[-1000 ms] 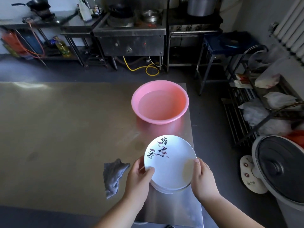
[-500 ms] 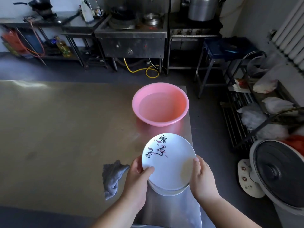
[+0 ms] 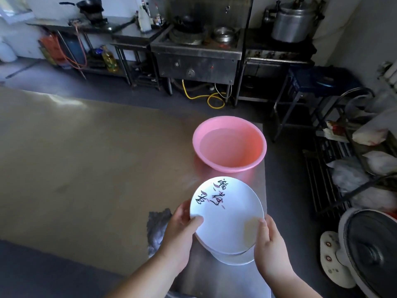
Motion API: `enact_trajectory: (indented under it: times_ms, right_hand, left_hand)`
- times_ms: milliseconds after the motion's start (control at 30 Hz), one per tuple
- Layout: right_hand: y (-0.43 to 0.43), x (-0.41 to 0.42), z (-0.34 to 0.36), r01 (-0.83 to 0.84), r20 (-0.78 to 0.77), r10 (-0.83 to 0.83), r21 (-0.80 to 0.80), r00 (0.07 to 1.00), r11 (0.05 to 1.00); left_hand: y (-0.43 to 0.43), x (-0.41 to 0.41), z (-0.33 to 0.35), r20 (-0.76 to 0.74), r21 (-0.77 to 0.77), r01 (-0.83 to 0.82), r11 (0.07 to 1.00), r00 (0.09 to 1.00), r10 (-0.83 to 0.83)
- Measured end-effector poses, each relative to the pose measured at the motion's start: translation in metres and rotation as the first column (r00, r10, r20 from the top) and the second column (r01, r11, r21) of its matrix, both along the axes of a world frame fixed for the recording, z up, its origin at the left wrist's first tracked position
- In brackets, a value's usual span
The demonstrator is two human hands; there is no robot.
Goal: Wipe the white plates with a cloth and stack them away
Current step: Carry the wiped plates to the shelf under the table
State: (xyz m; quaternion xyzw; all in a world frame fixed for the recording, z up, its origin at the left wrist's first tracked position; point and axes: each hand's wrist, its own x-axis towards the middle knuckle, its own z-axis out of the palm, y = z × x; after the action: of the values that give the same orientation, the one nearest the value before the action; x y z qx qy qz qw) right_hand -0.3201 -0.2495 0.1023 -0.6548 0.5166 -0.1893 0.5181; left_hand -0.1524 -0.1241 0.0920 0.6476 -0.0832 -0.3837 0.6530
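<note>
Left hand (image 3: pixel 182 231) and right hand (image 3: pixel 268 239) each gripped the plate stack (image 3: pixel 227 214) by its rim, near the table (image 3: pixel 86 158) edge. Risk: top plate sliding off if tilted.

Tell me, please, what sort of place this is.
Most likely a restaurant kitchen: a steel wok range along the back wall, a big metal pot beside it, and a steel table where the left hand and right hand hold a plate.
</note>
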Motion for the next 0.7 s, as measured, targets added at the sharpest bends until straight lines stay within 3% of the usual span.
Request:
enact_trajectory:
  times_ms: [133, 300, 500, 700]
  right_hand:
    - [0.008, 0.020, 0.009, -0.057, 0.049, 0.057, -0.004, 0.997, 0.998]
    - [0.036, 0.063, 0.025, -0.228, 0.098, 0.228, -0.008, 0.969, 0.974]
    - [0.083, 0.123, 0.035, -0.492, 0.159, 0.491, -0.035, 0.857, 0.870]
    - [0.153, 0.195, 0.036, -0.643, 0.187, 0.630, 0.011, 0.754, 0.766]
  left_hand:
    - [0.024, 0.010, 0.005, -0.005, -0.007, -0.042, 0.999, 0.999, 0.042]
    - [0.070, 0.026, 0.014, -0.071, 0.017, -0.225, 0.974, 0.972, 0.225]
    - [0.152, 0.055, 0.018, -0.061, 0.019, -0.415, 0.910, 0.907, 0.416]
    - [0.247, 0.097, 0.021, 0.002, 0.007, -0.555, 0.832, 0.832, 0.555]
